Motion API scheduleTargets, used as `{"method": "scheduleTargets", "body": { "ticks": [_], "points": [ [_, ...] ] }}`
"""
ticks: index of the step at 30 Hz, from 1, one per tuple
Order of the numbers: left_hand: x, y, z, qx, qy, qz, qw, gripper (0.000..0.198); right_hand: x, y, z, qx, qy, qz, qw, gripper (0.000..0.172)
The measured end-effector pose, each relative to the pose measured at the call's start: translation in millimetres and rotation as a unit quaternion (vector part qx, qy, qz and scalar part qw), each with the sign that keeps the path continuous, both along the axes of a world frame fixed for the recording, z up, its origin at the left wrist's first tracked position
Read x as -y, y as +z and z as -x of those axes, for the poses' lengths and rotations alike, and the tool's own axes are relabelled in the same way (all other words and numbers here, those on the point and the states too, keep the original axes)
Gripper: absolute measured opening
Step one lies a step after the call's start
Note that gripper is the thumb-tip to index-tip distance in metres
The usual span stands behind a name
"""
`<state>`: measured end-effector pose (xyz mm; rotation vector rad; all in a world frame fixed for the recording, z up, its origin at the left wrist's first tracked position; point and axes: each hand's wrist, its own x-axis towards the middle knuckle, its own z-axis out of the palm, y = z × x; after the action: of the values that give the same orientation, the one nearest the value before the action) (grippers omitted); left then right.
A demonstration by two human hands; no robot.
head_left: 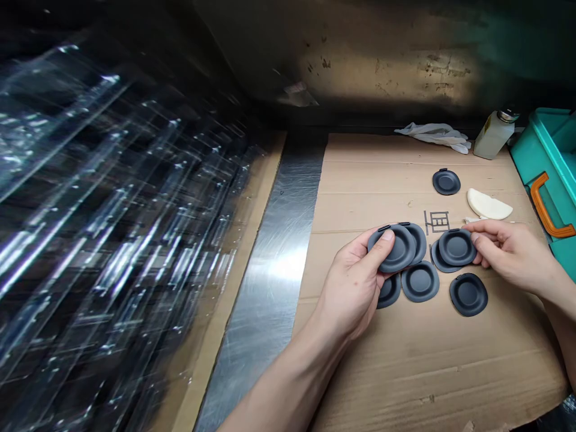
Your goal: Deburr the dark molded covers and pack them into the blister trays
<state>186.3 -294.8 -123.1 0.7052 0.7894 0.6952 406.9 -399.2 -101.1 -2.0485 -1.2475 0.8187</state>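
Note:
My left hand point(355, 282) is closed on a dark grey round rubber disc point(392, 247), thumb pressed on its face, held just above the cardboard sheet point(405, 366). My right hand point(506, 249) pinches the edge of a second grey disc point(456, 246) that lies over another one. Several more grey discs lie on the cardboard under and between my hands, among them a middle disc point(420, 281) and a right-hand disc point(468, 294). A lone disc point(446, 182) sits farther back.
A stack of clear plastic trays point(103, 240), blurred, fills the left. A bare metal strip point(274, 264) runs beside the cardboard. At the back lie a white cloth point(434, 135) and a small bottle point(494, 135). A white half-round piece point(488, 207) and a teal crate point(551, 174) are at right.

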Motion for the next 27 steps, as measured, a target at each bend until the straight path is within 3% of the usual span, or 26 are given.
{"method": "scheduleTargets", "body": {
  "ticks": [8, 11, 15, 18, 21, 27],
  "points": [
    [3.0, 3.1, 1.1, -0.025, -0.046, -0.022, 0.998, 0.038, -0.4, 4.5, 3.4, 0.228, 0.029, -0.036, 0.973, 0.024],
    [5.8, 2.7, 2.4, -0.039, -0.060, -0.043, 0.997, 0.040, 3.9, 10.0, 7.4, 0.180, 0.046, -0.084, 0.979, 0.035],
    [10.8, 2.2, 2.7, -0.045, -0.128, -0.063, 0.989, 0.039, 10.8, 12.2, 25.5, 0.088, 0.185, -0.127, 0.971, 0.081],
    [12.8, 1.4, 2.1, -0.042, -0.165, -0.078, 0.982, 0.036, 13.3, 10.9, 34.4, 0.110, 0.253, -0.144, 0.950, 0.071],
    [10.7, 0.4, 2.7, -0.051, -0.156, -0.067, 0.984, 0.036, 14.3, 12.7, 25.9, 0.146, 0.239, -0.138, 0.950, 0.061],
    [3.4, 0.9, 3.1, -0.065, -0.086, -0.030, 0.994, 0.038, 12.6, 18.6, -9.2, 0.193, 0.164, -0.059, 0.966, 0.066]
  ]
}}
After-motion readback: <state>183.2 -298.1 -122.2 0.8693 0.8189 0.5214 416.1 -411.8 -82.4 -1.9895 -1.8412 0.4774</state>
